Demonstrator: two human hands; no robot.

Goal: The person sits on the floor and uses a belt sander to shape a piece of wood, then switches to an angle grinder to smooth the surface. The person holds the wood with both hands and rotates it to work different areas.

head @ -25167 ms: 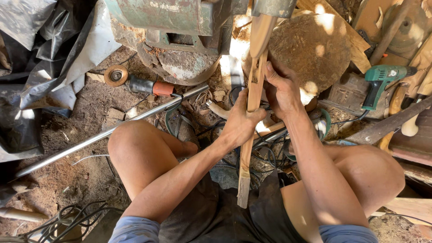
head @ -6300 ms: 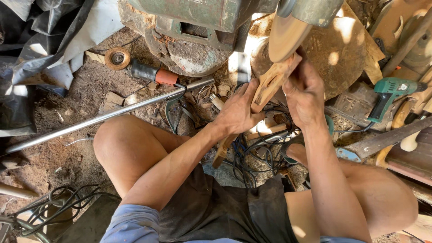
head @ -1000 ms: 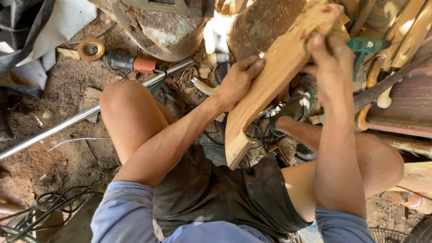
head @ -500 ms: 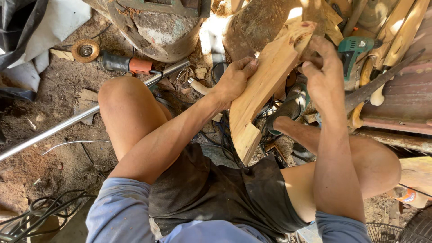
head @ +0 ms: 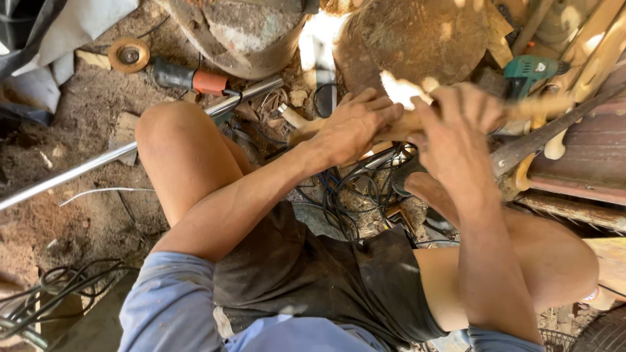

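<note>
one wooden piece [head: 417, 117] lay nearly level across the lap, above the tangle of cables [head: 352, 195]. two hands gripped it: the left hand [head: 355, 124] clenched over its left part, the right hand [head: 456, 127] wrapped round its middle. one angle grinder [head: 173, 73], one steel pipe [head: 124, 151] and one green drill [head: 531, 70] lay around. half a second earlier the piece had stood steeply tilted; now it was turned flat.

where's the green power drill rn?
Head view, upper right: the green power drill lies on the cluttered ground beyond the right hand, beside pale curved wooden pieces and a round wooden stump.
</note>
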